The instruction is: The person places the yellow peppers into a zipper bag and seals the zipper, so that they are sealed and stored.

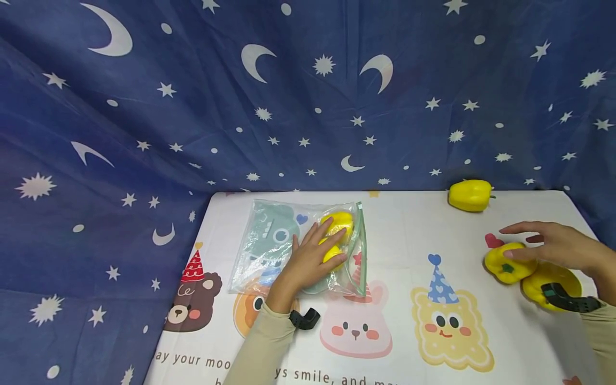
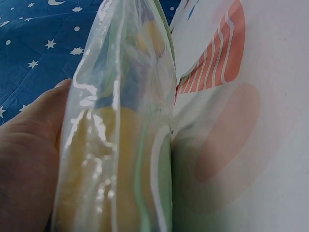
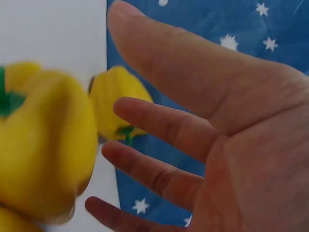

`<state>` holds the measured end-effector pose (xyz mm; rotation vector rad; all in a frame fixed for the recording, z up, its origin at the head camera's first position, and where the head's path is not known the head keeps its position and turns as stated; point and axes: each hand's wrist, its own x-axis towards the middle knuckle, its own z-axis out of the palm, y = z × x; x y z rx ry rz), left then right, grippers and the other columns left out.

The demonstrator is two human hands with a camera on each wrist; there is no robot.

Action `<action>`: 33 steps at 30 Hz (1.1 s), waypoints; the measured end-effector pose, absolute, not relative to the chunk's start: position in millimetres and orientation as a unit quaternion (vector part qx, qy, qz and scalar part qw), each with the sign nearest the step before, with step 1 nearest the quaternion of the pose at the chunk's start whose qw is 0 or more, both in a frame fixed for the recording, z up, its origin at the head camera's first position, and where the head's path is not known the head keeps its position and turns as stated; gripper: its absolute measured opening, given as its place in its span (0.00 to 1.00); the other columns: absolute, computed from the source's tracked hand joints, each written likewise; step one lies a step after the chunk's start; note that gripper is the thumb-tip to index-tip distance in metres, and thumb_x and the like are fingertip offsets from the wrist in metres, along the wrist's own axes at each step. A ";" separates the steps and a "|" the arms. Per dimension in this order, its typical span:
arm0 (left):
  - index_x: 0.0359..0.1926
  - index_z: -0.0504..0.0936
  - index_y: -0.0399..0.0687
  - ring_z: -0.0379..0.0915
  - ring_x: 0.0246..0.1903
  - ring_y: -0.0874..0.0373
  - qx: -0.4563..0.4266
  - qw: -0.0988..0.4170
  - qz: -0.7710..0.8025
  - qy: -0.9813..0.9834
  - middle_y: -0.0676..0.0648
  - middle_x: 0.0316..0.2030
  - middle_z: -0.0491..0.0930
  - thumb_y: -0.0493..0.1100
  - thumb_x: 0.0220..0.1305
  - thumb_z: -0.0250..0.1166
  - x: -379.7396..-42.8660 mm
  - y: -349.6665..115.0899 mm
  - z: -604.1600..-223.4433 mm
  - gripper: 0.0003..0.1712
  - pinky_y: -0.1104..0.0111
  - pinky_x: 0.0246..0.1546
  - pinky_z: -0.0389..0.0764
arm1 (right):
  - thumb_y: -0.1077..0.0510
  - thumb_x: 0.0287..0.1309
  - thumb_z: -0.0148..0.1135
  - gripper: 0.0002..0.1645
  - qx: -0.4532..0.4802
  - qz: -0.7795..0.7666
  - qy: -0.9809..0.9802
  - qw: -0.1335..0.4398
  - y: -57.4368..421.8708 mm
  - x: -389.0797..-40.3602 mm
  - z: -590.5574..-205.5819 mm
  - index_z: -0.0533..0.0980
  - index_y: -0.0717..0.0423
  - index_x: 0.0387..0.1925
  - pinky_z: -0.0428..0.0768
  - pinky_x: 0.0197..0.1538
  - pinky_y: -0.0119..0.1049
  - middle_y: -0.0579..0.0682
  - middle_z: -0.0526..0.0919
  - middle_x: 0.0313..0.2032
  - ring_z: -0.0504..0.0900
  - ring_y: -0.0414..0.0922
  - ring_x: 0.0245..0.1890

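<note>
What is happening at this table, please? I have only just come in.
A person rests the left hand, fingers spread, on a clear bag with yellow peppers inside. The right hand is open by a yellow pepper at the right of the table, not gripping it. Another pepper lies beside that one, and one more lies near the back edge, outside the bag.

Probably a curtained-off booth: starry blue drapes (image 1: 298, 59) hang close around a cartoon-printed white tabletop (image 1: 401, 230)
</note>
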<state>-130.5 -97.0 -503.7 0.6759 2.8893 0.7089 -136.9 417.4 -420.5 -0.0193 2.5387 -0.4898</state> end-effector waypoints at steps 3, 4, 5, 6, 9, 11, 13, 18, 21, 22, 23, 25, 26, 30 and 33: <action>0.77 0.54 0.85 0.41 0.81 0.44 0.221 0.046 0.232 0.946 0.60 0.82 0.41 0.74 0.71 0.49 -130.9 -96.9 -504.0 0.36 0.23 0.67 0.44 | 0.31 0.57 0.68 0.54 -0.009 -0.178 0.939 0.293 426.6 -136.2 -426.9 0.66 0.66 0.69 0.81 0.41 0.62 0.83 0.58 0.64 0.69 0.81 0.54; 0.77 0.54 0.85 0.41 0.81 0.44 0.221 0.046 0.232 0.946 0.60 0.82 0.41 0.74 0.71 0.49 -130.8 -96.9 -503.9 0.36 0.23 0.67 0.44 | 0.32 0.58 0.68 0.54 -0.010 -0.178 0.937 0.301 429.1 -136.2 -428.6 0.65 0.67 0.69 0.81 0.41 0.60 0.84 0.58 0.64 0.70 0.81 0.54; 0.77 0.54 0.85 0.41 0.81 0.44 0.221 0.045 0.232 0.946 0.60 0.82 0.41 0.74 0.71 0.49 -130.8 -97.0 -504.0 0.36 0.23 0.67 0.44 | 0.32 0.59 0.68 0.54 -0.011 -0.177 0.934 0.309 431.5 -136.2 -430.2 0.64 0.68 0.69 0.82 0.40 0.59 0.85 0.57 0.63 0.71 0.81 0.53; 0.77 0.54 0.85 0.42 0.81 0.43 0.221 0.045 0.231 0.946 0.60 0.82 0.41 0.74 0.71 0.49 -130.7 -97.0 -504.1 0.36 0.23 0.67 0.44 | 0.33 0.59 0.68 0.54 -0.011 -0.178 0.931 0.319 433.5 -136.3 -431.6 0.62 0.69 0.69 0.82 0.41 0.59 0.85 0.57 0.63 0.72 0.81 0.53; 0.77 0.55 0.84 0.42 0.81 0.43 0.223 0.042 0.232 0.946 0.60 0.82 0.41 0.74 0.71 0.49 -130.7 -97.1 -504.2 0.36 0.22 0.67 0.44 | 0.34 0.60 0.68 0.56 -0.003 -0.184 0.921 0.344 437.1 -137.0 -434.9 0.59 0.71 0.70 0.83 0.42 0.59 0.86 0.55 0.62 0.74 0.78 0.51; 0.77 0.55 0.84 0.42 0.81 0.43 0.223 0.042 0.231 0.946 0.60 0.82 0.41 0.74 0.71 0.49 -130.8 -97.1 -504.4 0.36 0.23 0.67 0.45 | 0.34 0.60 0.68 0.57 0.001 -0.190 0.917 0.352 438.5 -137.7 -436.7 0.58 0.72 0.70 0.83 0.43 0.58 0.86 0.57 0.62 0.77 0.75 0.49; 0.77 0.55 0.84 0.42 0.81 0.43 0.223 0.042 0.231 0.946 0.60 0.82 0.41 0.74 0.71 0.49 -130.9 -97.1 -504.2 0.36 0.23 0.67 0.45 | 0.34 0.59 0.69 0.57 0.002 -0.196 0.917 0.348 439.0 -138.0 -438.3 0.59 0.72 0.70 0.84 0.43 0.58 0.84 0.59 0.62 0.78 0.71 0.48; 0.77 0.54 0.85 0.41 0.81 0.44 0.222 0.046 0.228 0.947 0.61 0.82 0.40 0.74 0.71 0.49 -130.6 -97.2 -502.9 0.36 0.23 0.67 0.44 | 0.34 0.56 0.71 0.57 0.001 -0.204 0.919 0.337 440.1 -138.7 -441.8 0.61 0.71 0.69 0.85 0.43 0.57 0.81 0.63 0.63 0.79 0.69 0.49; 0.77 0.55 0.84 0.41 0.81 0.44 0.222 0.047 0.228 0.947 0.61 0.82 0.40 0.74 0.71 0.49 -130.2 -97.2 -502.2 0.36 0.23 0.67 0.44 | 0.33 0.55 0.71 0.58 0.007 -0.203 0.919 0.337 440.3 -139.1 -441.9 0.61 0.71 0.69 0.85 0.43 0.56 0.81 0.62 0.63 0.79 0.69 0.48; 0.77 0.55 0.85 0.41 0.81 0.44 0.221 0.048 0.229 0.947 0.61 0.82 0.40 0.74 0.71 0.49 -130.2 -97.2 -502.2 0.36 0.23 0.67 0.44 | 0.33 0.55 0.71 0.58 0.007 -0.202 0.920 0.335 439.9 -138.8 -441.6 0.61 0.71 0.69 0.85 0.42 0.56 0.82 0.62 0.63 0.79 0.69 0.47; 0.77 0.55 0.85 0.41 0.81 0.44 0.221 0.049 0.229 0.947 0.61 0.82 0.40 0.74 0.71 0.49 -130.2 -97.1 -502.1 0.36 0.23 0.67 0.44 | 0.32 0.55 0.71 0.59 0.007 -0.200 0.922 0.331 439.3 -138.3 -441.2 0.61 0.71 0.69 0.85 0.42 0.55 0.82 0.63 0.63 0.79 0.69 0.47; 0.77 0.55 0.85 0.41 0.81 0.44 0.221 0.049 0.231 0.946 0.61 0.82 0.40 0.74 0.71 0.49 -130.0 -96.9 -501.8 0.36 0.23 0.67 0.43 | 0.32 0.55 0.71 0.59 0.005 -0.198 0.926 0.323 437.5 -136.9 -439.9 0.61 0.71 0.68 0.85 0.41 0.56 0.82 0.63 0.62 0.79 0.69 0.47; 0.77 0.55 0.85 0.41 0.81 0.44 0.221 0.049 0.231 0.946 0.61 0.82 0.40 0.74 0.71 0.49 -130.0 -96.8 -501.6 0.36 0.23 0.68 0.43 | 0.32 0.55 0.71 0.59 0.004 -0.196 0.928 0.316 436.2 -136.3 -439.1 0.61 0.71 0.68 0.85 0.41 0.55 0.82 0.63 0.62 0.79 0.70 0.47; 0.77 0.55 0.84 0.40 0.81 0.44 0.220 0.050 0.232 0.946 0.61 0.82 0.40 0.73 0.71 0.49 -129.7 -96.8 -500.8 0.36 0.23 0.68 0.43 | 0.30 0.54 0.71 0.58 -0.003 -0.187 0.941 0.282 428.9 -134.3 -435.4 0.63 0.69 0.68 0.83 0.39 0.54 0.81 0.64 0.63 0.78 0.73 0.49; 0.77 0.55 0.85 0.40 0.81 0.44 0.220 0.050 0.233 0.946 0.61 0.82 0.40 0.74 0.71 0.49 -129.6 -97.1 -500.6 0.36 0.23 0.68 0.43 | 0.30 0.53 0.71 0.58 -0.007 -0.181 0.951 0.253 422.5 -133.8 -432.4 0.64 0.68 0.68 0.83 0.39 0.54 0.80 0.65 0.63 0.77 0.74 0.50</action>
